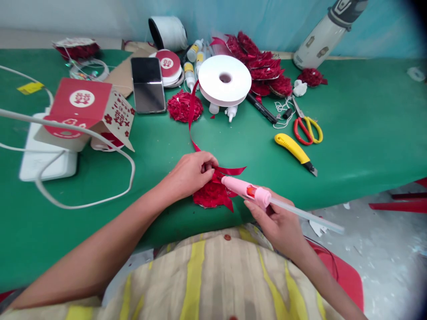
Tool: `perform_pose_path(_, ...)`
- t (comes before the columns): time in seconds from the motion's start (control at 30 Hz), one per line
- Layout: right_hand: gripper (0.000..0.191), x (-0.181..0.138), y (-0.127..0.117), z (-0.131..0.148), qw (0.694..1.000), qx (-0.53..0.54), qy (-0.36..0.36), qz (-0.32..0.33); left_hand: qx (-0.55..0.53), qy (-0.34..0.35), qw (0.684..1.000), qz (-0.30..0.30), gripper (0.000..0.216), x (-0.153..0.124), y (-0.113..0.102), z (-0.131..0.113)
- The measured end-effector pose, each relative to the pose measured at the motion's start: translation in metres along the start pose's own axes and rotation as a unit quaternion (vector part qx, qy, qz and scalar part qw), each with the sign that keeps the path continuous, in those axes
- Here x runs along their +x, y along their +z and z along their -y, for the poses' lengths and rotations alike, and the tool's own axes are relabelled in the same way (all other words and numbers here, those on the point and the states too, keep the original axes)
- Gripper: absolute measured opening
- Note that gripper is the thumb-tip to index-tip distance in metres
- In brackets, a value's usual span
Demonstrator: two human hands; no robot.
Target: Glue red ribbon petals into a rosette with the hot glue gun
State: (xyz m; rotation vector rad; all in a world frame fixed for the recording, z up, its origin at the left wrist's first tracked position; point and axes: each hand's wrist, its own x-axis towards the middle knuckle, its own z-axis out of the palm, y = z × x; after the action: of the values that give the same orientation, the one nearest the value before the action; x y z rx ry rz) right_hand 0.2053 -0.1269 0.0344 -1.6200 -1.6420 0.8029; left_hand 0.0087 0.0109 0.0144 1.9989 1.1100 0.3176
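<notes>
My right hand [276, 218] is wrapped round a pink hot glue gun [245, 189], with a long clear glue stick [310, 217] sticking out of its back. The nozzle points left and meets the red ribbon on a red ruffled rosette [210, 195] at the table's near edge. My left hand [193, 173] pinches red ribbon [235, 170] at the rosette's top, thumb and forefinger together. From there the ribbon runs up to a large white spool [225, 82]. Whether the nozzle touches the ribbon or hovers just over it, I cannot tell.
A yellow utility knife [293, 149] with its blade out and scissors [307, 126] lie to the right. Farther back are red rosettes [256, 66], a phone [148, 84] and a bottle [322, 40]. A white cable [130, 178] loops by a red box [83, 106] at left.
</notes>
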Motion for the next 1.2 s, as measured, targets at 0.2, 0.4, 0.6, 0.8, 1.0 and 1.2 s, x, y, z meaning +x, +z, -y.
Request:
perform_pose_path(0.2,0.01,-0.001,-0.002,0.002,1.0,0.0,-0.01,0.0,-0.018,0.002,1.0,-0.005,0.018,-0.001,-0.005,-0.002)
perform_pose_path(0.4,0.017,-0.001,-0.004,0.006,1.0,-0.008,-0.007,0.009,-0.014,0.034,0.999,0.016,0.017,-0.004,-0.012,0.001)
perform_pose_path(0.6,0.017,-0.002,-0.006,0.006,1.0,-0.007,-0.002,0.017,0.008,0.061,0.998,0.022,0.023,-0.005,-0.01,0.003)
perform_pose_path(0.8,0.018,-0.004,-0.008,0.006,1.0,-0.009,-0.006,0.021,0.021,0.098,0.995,0.022,0.014,-0.008,-0.012,0.001)
perform_pose_path(1.0,0.019,-0.006,-0.01,0.004,1.0,-0.015,-0.006,0.011,0.045,0.08,0.995,0.042,0.014,-0.006,-0.011,0.001)
perform_pose_path(1.2,0.019,-0.003,-0.009,0.004,1.0,-0.009,-0.015,0.005,0.055,0.084,0.994,0.05,0.011,-0.006,-0.01,0.002)
